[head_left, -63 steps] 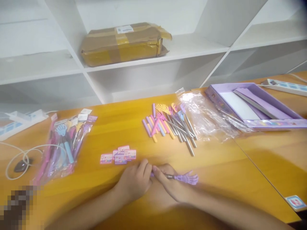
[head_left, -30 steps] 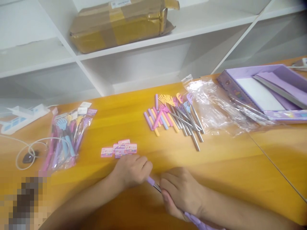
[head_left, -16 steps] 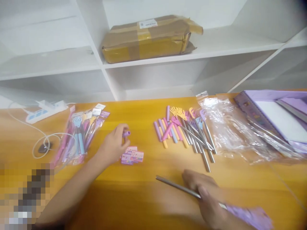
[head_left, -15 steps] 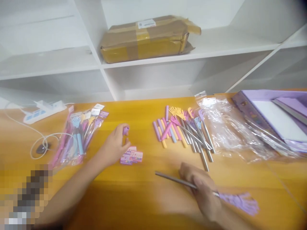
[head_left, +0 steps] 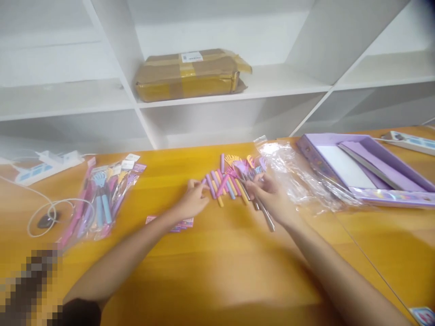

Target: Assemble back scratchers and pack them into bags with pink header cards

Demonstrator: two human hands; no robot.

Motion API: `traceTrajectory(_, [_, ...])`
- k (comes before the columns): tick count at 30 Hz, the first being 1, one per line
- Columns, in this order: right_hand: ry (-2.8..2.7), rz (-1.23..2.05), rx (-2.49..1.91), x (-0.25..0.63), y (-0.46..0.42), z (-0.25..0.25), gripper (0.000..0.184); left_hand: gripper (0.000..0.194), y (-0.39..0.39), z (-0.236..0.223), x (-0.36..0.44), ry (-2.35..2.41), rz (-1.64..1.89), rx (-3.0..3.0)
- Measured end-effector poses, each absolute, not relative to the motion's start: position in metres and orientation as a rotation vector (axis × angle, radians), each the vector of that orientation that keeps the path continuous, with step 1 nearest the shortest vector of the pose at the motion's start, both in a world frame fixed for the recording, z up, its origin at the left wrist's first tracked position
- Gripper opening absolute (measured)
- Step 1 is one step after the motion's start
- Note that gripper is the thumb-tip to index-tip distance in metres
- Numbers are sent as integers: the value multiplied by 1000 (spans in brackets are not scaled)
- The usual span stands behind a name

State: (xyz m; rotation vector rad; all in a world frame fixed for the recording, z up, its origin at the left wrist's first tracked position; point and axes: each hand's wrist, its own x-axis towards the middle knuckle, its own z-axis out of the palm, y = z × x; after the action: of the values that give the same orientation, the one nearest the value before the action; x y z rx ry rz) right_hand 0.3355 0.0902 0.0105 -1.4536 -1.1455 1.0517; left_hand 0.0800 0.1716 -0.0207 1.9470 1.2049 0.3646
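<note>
My left hand (head_left: 193, 199) is closed at the left edge of a group of coloured tube handles (head_left: 232, 188), with a bit of a purple handle (head_left: 204, 180) showing at its fingertips. Over the metal rods (head_left: 267, 216) beside that group, my right hand (head_left: 270, 197) has its fingers closed around a back scratcher, its purple claw head (head_left: 242, 166) pointing up and left; blur hides the exact grip. Yellow claw heads (head_left: 232, 159) and other coloured ones lie behind my fingers. Small printed cards (head_left: 186, 223) are partly covered by my left forearm.
On the left, packed back scratchers (head_left: 103, 199) in clear bags lie near a power strip (head_left: 49, 166) and a looped white cable (head_left: 54, 201). Clear plastic bags (head_left: 288, 167) and a purple box (head_left: 369, 194) are at the right. A taped carton (head_left: 190, 79) sits on the shelf.
My right hand has moved up from the near table to the pile of rods with the purple-headed back scratcher. My left hand has gone right to the coloured handles. The view has shifted right.
</note>
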Motion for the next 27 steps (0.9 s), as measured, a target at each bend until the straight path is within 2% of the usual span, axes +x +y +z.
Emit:
traceTrajectory(5, [-1621, 324, -2097, 387, 121, 24, 25, 32, 168, -18, 85, 1151, 345, 1912])
traceTrajectory(7, [-1728, 207, -2229, 396, 127, 21, 28, 33, 163, -14, 80, 1123, 367, 1944])
traceTrajectory(13, [-1902, 105, -2425, 399, 132, 1, 41, 37, 156, -8, 56, 1090, 308, 1980])
traceTrajectory(22, [-1880, 316, -2401, 412, 134, -4, 30, 32, 180, 11, 15, 1217, 351, 2124])
traceTrajectory(27, [-1795, 183, -2247, 418, 130, -7, 25, 31, 218, 29, -40, 1714, 186, 2329])
